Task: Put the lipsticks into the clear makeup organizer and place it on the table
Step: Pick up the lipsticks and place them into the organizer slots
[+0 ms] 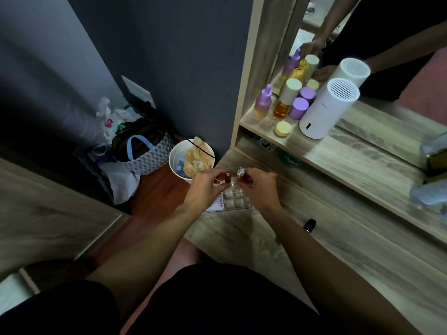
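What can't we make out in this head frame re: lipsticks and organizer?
- Clear organizer, head view: far cells hidden behind both hands; whether any cell is filled can't be told.
- Dark red lipstick: only the cap end shows; left hand covers the body.
- Silver-topped lipstick: lower part hidden by right hand.
- Box label under the organizer: partly covered by the left wrist.
- Black tube on the table: too dark and small to identify.

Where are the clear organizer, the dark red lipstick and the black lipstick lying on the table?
clear organizer [234,199]: head view, on its grid of compartments.
dark red lipstick [227,177]: head view, on its cap, held in the left hand.
black lipstick [309,225]: head view, on its body.
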